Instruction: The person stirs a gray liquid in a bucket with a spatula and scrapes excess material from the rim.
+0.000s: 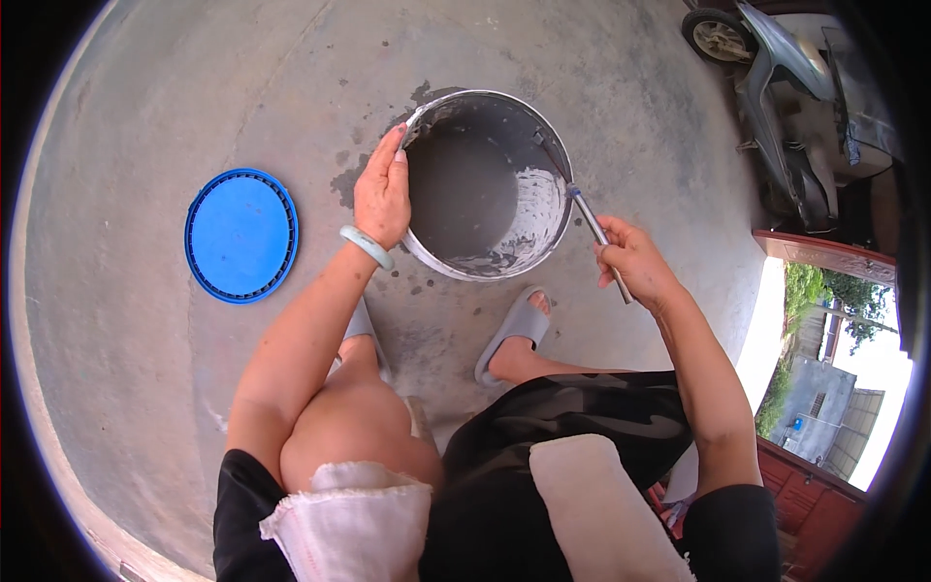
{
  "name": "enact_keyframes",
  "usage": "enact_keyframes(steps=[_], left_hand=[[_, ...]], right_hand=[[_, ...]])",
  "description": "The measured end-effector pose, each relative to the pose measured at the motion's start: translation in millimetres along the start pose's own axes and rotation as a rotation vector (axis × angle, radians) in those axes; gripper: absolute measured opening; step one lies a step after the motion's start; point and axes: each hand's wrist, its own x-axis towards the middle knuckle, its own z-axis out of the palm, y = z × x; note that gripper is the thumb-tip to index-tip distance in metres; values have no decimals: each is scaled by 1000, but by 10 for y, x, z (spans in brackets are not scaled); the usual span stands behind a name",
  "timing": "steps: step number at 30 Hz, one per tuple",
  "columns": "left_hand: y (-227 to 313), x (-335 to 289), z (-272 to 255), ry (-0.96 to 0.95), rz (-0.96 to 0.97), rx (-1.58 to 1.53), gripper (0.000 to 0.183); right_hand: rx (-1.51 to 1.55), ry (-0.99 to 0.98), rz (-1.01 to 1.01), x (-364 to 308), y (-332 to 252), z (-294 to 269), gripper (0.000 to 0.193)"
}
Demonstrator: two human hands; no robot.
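Observation:
A white bucket (pixel 424 254) stands on the concrete with murky grey liquid (pixel 465 179) inside. Whitish residue coats its inner wall at the lower right. My left hand (pixel 385 189), with a pale bangle at the wrist, holds the bucket's left rim, its fingertips at the edge. In my right hand (pixel 630 257) is a tool with a long metal handle (pixel 590 215), slanting over the right rim. The tool's narrow working end reaches down along the inside wall; its exact shape is hard to make out.
A round blue lid (pixel 242 236) lies on the floor to the left. Damp spots surround the bucket. My feet in grey slippers (pixel 514 335) are just in front of it. A motor scooter (pixel 786 107) stands at the far right, above a red door (pixel 824 254) and a bright doorway.

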Motion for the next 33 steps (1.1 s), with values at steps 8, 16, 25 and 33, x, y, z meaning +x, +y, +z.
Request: enact_keyframes(steps=[8,16,25,33], left_hand=[[-67,-3,20,9,14,7,37],[57,18,-36,-52,-48,74,37],[114,31,-75,-103,-107,38,58],[226,27,-123,-143,-179,50,62]], right_hand=[[225,89,26,-203,-88,13,52],[370,124,27,-66,21,71,47],[308,87,-81,292,52,-100,44],[176,-4,-147,587,26,-407,41]])
